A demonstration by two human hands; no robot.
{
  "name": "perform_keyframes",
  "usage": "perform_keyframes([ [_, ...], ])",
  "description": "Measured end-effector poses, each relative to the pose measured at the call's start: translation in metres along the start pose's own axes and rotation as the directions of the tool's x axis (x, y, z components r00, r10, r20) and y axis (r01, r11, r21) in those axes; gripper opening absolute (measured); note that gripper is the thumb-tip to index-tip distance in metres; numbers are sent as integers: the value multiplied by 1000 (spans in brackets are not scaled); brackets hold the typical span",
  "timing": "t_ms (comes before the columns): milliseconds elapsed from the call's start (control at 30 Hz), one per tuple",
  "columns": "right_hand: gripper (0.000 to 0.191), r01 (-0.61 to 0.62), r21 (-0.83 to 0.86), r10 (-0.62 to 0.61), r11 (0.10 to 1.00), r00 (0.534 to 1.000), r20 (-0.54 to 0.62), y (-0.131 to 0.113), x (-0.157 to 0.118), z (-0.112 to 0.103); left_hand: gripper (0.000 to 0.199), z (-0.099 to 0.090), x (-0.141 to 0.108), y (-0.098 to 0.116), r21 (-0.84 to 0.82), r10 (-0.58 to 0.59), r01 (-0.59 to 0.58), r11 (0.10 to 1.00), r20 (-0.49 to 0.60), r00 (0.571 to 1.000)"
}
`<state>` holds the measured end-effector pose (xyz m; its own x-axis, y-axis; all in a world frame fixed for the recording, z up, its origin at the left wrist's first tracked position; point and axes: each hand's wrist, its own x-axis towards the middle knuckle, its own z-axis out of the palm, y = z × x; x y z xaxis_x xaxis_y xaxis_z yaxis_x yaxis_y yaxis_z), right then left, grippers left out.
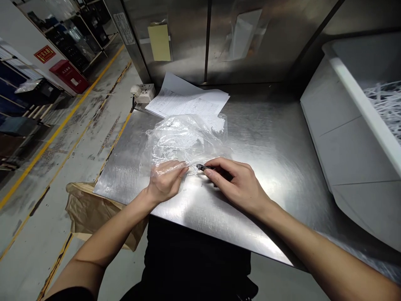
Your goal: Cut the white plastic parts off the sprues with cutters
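Note:
My left hand (166, 180) is closed in a pinch at the near edge of a clear plastic bag (175, 138), whose film lies over the fingers. Whatever sits between those fingertips is too small to make out. Thumb and fingers of my right hand (233, 177) close around a small black tool (205, 167), its tip pointing at the left fingertips. Its kind is unclear because the fingers hide most of it. Inside the bag, small white pieces (188, 140) show through the film. Both hands are just above the metal table (266, 138), close together.
Printed paper sheets (191, 98) lie behind the bag, beside a white power socket (144, 93). A large white bin (338, 113) holding thin white strips (387, 104) stands on the right. Below the table's left edge is a brown paper bag (90, 213).

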<state>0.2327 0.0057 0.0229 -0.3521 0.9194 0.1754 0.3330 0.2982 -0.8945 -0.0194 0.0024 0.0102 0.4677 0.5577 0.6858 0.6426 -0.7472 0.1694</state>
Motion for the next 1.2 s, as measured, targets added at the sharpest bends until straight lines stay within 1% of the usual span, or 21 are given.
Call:
perform_keyframes([
  [200, 16, 7, 19, -7, 1000, 1000, -17, 3, -2, 3, 15, 1, -1, -2, 5, 16, -16, 1000, -3, 1000],
  [400, 16, -25, 87, 29, 996, 999, -39, 3, -3, 8, 15, 1, -1, -1, 9, -12, 11, 1000, 8, 1000],
  [600, 18, -55, 93, 60, 994, 997, -46, 2, -3, 8, 14, 2, -3, -1, -8, -33, 33, 999, 19, 999],
  [800, 16, 6, 91, 0, 996, 998, -65, -5, -5, 4, 17, 1, -2, 0, -5, -55, 55, 998, 21, 998],
  [933, 17, 23, 85, -20, 996, 999, -36, -7, -6, 4, 18, 2, -2, -1, 4, -56, 56, 998, 10, 998],
  [1100, 17, 54, 35, -54, 998, 999, 0, -5, -6, 4, 14, 2, -3, -1, 8, -33, 33, 999, 1, 999],
  [1200, 16, 81, 8, -81, 997, 997, 3, -4, -7, 4, 13, 2, -3, -2, 13, -20, 20, 1000, 6, 1000],
])
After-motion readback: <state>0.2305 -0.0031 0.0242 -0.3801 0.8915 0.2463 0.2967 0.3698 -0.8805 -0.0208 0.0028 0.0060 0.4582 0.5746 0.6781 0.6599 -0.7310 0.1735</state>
